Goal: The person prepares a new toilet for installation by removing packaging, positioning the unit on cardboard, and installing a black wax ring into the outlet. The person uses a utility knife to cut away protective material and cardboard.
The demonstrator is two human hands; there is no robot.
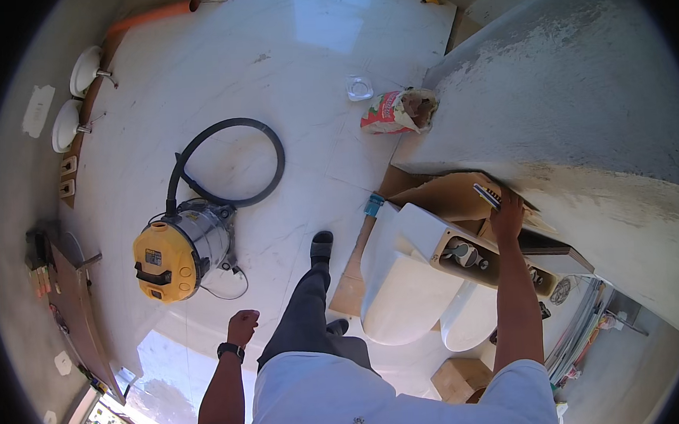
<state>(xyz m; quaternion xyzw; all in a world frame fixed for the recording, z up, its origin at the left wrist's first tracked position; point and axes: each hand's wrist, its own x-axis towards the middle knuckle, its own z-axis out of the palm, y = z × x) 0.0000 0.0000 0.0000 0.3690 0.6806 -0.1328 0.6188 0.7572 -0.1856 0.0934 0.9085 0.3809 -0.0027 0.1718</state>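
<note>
My right hand [508, 216] reaches out to the right, over a torn cardboard box [451, 192] beside the rough wall. Its fingers are closed on a small flat striped object [486, 196], white, dark and yellow; its kind cannot be made out. Below that arm lie white ceramic toilet bowls [407, 297], and a cistern-like open part [464, 257] shows white fittings inside. At lower left, my left hand [243, 327] hangs in the air with fingers curled in, nothing visible in them. A dark watch is on that wrist.
A yellow-topped shop vacuum [168, 261] stands left, its black hose [278, 153] looped on the pale tiles. A red-and-white open bag [396, 113] and a clear container [359, 88] sit farther off. White basins [82, 72] line the left wall; pipes or profiles [576, 337] lie lower right.
</note>
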